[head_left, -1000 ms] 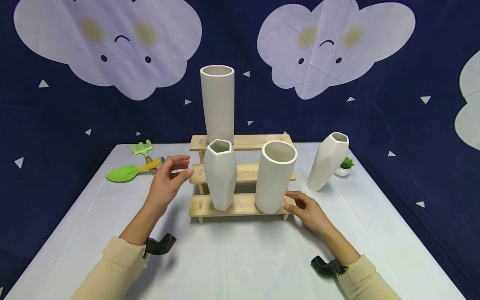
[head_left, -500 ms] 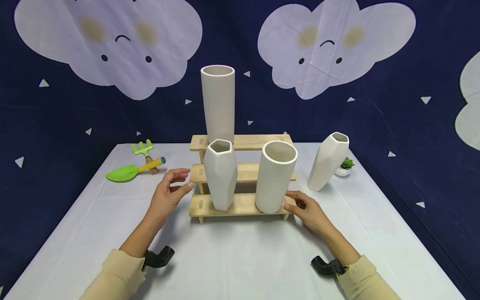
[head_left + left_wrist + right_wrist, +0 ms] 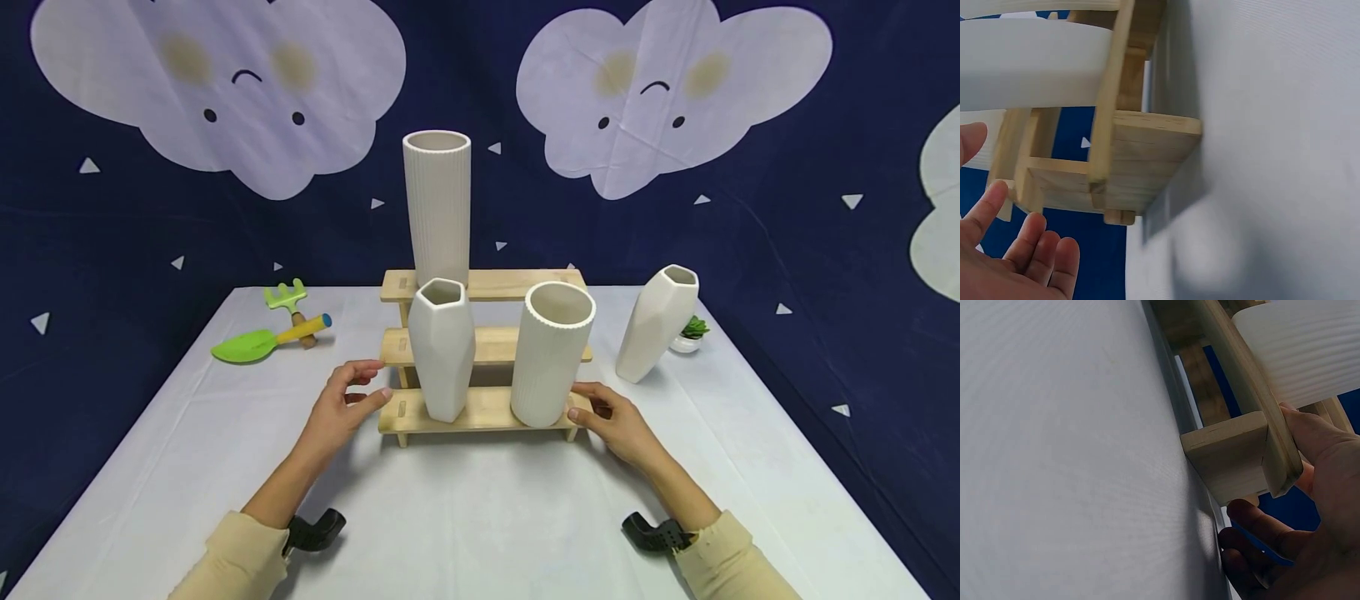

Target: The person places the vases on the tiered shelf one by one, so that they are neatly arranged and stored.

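White-clothed table [image 3: 480, 517] | wooden stand [image 3: 496, 343] (three-tiered) | trowel [image 3: 258, 342] across fork [image 3: 286, 298] | faceted vase [image 3: 655, 325] | potted plant [image 3: 693, 328]

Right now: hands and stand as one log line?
right hand: holds wooden stand, right end | left hand: at left end, contact unclear | bottom tier: two vases

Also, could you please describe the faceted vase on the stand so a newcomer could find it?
Find the three-step wooden stand on the white table. On its lowest step, left of centre, is the white faceted vase. Its mouth is angular, whereas the ribbed vase beside it is round.
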Demonstrator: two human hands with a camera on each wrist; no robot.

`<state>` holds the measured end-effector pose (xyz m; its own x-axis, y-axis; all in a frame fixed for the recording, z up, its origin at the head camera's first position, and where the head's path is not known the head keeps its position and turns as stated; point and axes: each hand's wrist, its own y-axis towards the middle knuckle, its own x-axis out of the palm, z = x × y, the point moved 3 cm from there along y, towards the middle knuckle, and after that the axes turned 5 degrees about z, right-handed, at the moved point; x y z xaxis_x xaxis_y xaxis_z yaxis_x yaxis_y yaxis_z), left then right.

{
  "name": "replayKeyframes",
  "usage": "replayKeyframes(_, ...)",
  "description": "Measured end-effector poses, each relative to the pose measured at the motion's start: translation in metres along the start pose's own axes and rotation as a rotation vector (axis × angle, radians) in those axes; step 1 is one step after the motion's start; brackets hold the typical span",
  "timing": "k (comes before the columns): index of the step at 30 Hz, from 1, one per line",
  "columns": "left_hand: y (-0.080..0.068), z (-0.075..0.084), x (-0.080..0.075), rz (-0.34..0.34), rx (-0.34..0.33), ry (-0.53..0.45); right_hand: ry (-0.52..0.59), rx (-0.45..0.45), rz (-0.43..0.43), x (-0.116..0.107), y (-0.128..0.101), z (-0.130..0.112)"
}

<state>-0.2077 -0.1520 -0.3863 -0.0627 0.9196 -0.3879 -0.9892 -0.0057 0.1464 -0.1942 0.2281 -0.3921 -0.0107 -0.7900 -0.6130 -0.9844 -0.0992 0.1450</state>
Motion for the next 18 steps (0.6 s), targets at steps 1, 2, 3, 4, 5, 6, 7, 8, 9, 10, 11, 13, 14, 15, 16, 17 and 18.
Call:
replayKeyframes(1, 0.0, -0.002, 0.0, -0.002, 0.001, 0.002, 0.001, 0.001, 0.0, 0.0, 0.0, 0.0)
replayKeyframes(2, -0.001, -0.003, 0.001, -0.006, 0.003, 0.003, 0.0, 0.001, 0.0, 0.0, 0.0, 0.0)
replayKeyframes(3, -0.001, -0.005, 0.002, -0.01, 0.007, 0.01, 0.0, 0.002, 0.002, 0.0, 0.0, 0.0)
replayKeyframes(4, -0.002, -0.007, 0.003, -0.015, 0.011, 0.016, 0.0, 0.002, 0.002, 0.0, 0.0, 0.0)
replayKeyframes(5, -0.002, -0.009, 0.003, -0.018, 0.018, 0.018, -0.001, 0.001, 0.002, 0.0, 0.0, 0.0)
replayKeyframes(6, -0.002, -0.01, 0.004, -0.021, 0.026, 0.024, -0.003, 0.0, 0.003, 0.0, 0.0, 0.0)
replayKeyframes(7, -0.003, -0.012, 0.005, -0.023, 0.033, 0.031, -0.004, -0.001, 0.005, 0.0, 0.0, 0.0)
replayKeyframes(8, -0.003, -0.013, 0.007, -0.026, 0.038, 0.039, -0.004, -0.001, 0.005, 0.0, 0.0, 0.0)
replayKeyframes(9, -0.003, -0.015, 0.008, -0.027, 0.041, 0.047, -0.006, -0.002, 0.005, 0.0, 0.0, 0.0)
replayKeyframes(10, -0.003, -0.016, 0.009, -0.028, 0.044, 0.052, -0.008, -0.002, 0.005, 0.0, 0.0, 0.0)
replayKeyframes(11, -0.003, -0.017, 0.01, -0.029, 0.048, 0.059, -0.009, -0.002, 0.005, 0.0, 0.0, 0.0)
replayKeyframes(13, -0.003, -0.02, 0.013, -0.035, 0.048, 0.063, -0.013, 0.0, 0.007, 0.001, 0.0, 0.0)
replayKeyframes(14, -0.003, -0.021, 0.014, -0.039, 0.045, 0.066, -0.015, 0.001, 0.006, 0.001, 0.0, 0.0)
replayKeyframes(15, -0.003, -0.023, 0.015, -0.043, 0.043, 0.068, -0.018, 0.003, 0.006, 0.001, 0.0, 0.0)
replayKeyframes(16, -0.003, -0.024, 0.016, -0.047, 0.043, 0.07, -0.019, 0.004, 0.006, 0.001, 0.0, 0.0)
replayKeyframes(17, -0.002, -0.025, 0.017, -0.051, 0.043, 0.072, -0.018, 0.003, 0.006, 0.0, 0.0, 0.0)
replayKeyframes(18, -0.003, -0.026, 0.018, -0.054, 0.039, 0.071, -0.019, 0.004, 0.007, 0.001, 0.002, 0.004)
